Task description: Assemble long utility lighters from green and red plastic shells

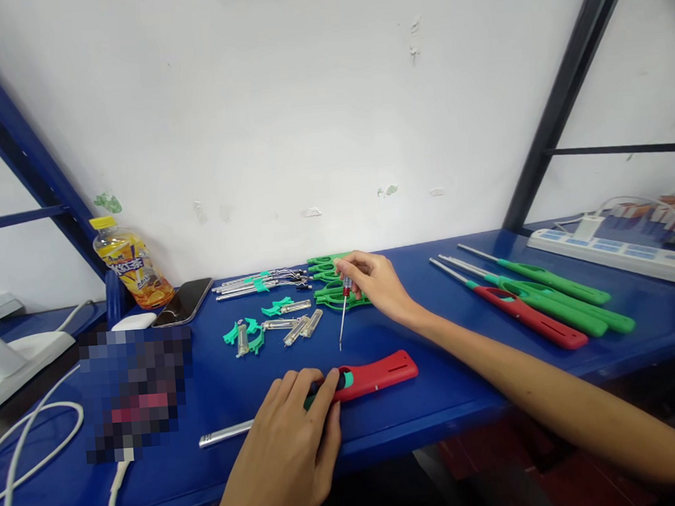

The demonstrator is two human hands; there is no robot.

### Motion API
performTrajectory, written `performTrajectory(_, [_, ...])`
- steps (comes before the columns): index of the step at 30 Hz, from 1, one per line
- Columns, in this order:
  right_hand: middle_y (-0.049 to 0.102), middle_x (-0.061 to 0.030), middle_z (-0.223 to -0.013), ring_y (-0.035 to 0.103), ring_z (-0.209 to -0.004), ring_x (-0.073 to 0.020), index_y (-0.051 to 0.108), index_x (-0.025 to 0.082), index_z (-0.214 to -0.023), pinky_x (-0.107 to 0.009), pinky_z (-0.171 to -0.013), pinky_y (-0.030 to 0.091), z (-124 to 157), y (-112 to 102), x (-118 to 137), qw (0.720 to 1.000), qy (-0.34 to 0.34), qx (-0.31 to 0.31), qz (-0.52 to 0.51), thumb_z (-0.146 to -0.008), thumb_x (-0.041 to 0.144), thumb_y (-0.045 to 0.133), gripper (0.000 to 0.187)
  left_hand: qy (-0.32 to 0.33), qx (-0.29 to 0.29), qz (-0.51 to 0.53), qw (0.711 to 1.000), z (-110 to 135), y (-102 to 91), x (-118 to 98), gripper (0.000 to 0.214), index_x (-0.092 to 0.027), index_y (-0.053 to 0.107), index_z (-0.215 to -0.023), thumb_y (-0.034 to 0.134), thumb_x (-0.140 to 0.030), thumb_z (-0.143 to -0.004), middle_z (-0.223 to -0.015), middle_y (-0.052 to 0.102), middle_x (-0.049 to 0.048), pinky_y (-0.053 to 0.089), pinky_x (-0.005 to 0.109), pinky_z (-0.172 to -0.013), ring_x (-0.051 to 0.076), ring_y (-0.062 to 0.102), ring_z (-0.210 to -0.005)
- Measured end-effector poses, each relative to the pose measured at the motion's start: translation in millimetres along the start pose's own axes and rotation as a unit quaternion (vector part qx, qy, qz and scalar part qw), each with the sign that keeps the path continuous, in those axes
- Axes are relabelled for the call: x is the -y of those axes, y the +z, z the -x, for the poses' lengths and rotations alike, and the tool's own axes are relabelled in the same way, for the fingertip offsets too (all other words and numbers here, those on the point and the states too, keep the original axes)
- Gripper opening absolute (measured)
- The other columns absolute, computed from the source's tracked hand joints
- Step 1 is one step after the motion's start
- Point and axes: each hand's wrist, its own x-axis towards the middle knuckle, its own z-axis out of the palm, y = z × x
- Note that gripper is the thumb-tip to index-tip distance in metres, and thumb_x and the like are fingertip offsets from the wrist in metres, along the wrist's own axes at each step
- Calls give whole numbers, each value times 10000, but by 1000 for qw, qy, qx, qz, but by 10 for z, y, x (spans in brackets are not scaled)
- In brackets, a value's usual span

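Head view: red lighter (381, 375) being held down, screwdriver (344, 318) being gripped

Nearest, the red lighter is being held on the bench (474, 382) by the left hand (295, 429), whose fingers are being curled over its middle. Just beyond, the screwdriver is being pinched in the fingers of the right hand (377, 281), its tip being pointed downward; whether the bench is being touched cannot be told. Farther off, clear tanks (295, 331) and teal pieces (272, 309) are being carried by the bench, with finished-looking lighters (549, 305) being fanned out rightward. Behind, metal rods (241, 290) are being heaped beside green handles (322, 267).
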Motion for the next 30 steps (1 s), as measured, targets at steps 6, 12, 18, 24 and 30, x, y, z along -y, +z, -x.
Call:
performTrajectory(6, [638,10,-680,564,-511,-123,704,213,-850,-258,-480,449,-8,-26,22,1000,1,-6,-10,-969,564,638,377,-5,7,2,1000,2,2,-3,402,-166,621,-1395,455,-160,-1029,-1215,698,132,604,524,-941,302,700,-1054])
performTrajectory(12, [627,15,-667,566,-517,-125,706,211,-861,-253,-480,448,-11,-38,41,1000,0,-11,-6,-967,559,635,371,0,3,6,1000,7,20,1,402,-148,607,-1403,452,-155,-1033,-1217,687,146,608,556,-927,312,697,-1054])
performTrajectory(18, [661,4,-691,567,-503,-120,701,210,-820,-267,-504,440,9,-18,55,1000,-6,2,22,-980,561,617,395,-1,5,3,1000,5,15,3,403,-149,611,-1397,441,-156,-1032,-1202,693,144,615,546,-915,308,700,-1043])
performTrajectory(24, [691,-15,-742,590,-550,-131,714,212,-830,-276,-539,452,8,-48,82,999,-4,-4,38,-994,548,599,392,-3,-4,-4,1000,15,23,13,401,-177,616,-1396,447,-168,-1032,-1222,700,130,607,517,-944,300,703,-1060])
performTrajectory(30, [690,-16,-737,586,-543,-129,727,211,-827,-273,-533,454,14,-34,72,999,-4,21,36,-995,555,598,404,-4,2,4,1000,7,18,3,400,-166,619,-1395,448,-170,-1033,-1212,697,138,613,534,-923,303,703,-1035])
